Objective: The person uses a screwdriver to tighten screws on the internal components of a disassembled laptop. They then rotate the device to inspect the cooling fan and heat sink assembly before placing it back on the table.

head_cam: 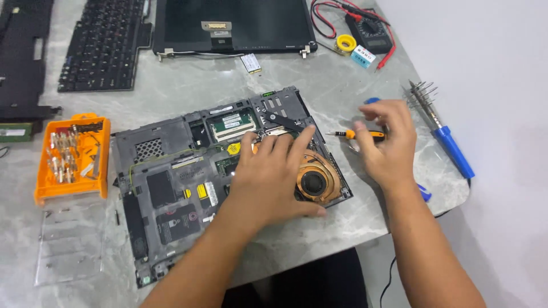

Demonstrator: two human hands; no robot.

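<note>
Right now your left hand [273, 174] lies flat, fingers [299, 142] spread open and gripping nothing, pressing on the middle of the one opened laptop base [171, 188]. Its fingertips reach the parts just above the single round copper fan [315, 181], which sits just beside your palm on the right. Your right hand [387, 142] hovers off the base's right edge, fingers curled shut around one small orange-handled screwdriver [357, 134]; its thin tip points left toward the base, near your left fingertips but not touching them.

Two more blue-handled things lie near that hand: one soldering iron [448, 142] on its coiled stand to the right, and a blue piece partly hidden under your wrist, which I cannot make out. One small card [251, 63] lies above the base.

Left of the base stands one orange bit tray [73, 157], with its one clear lid [69, 242] lying below it. Along the far edge of the grey marble desk [342, 222] you have one loose keyboard [103, 43], one black screen panel [234, 25], one dark cover [20, 54] at the far left, one multimeter [370, 31] with red and black leads, and one yellow solder roll [346, 43].
</note>
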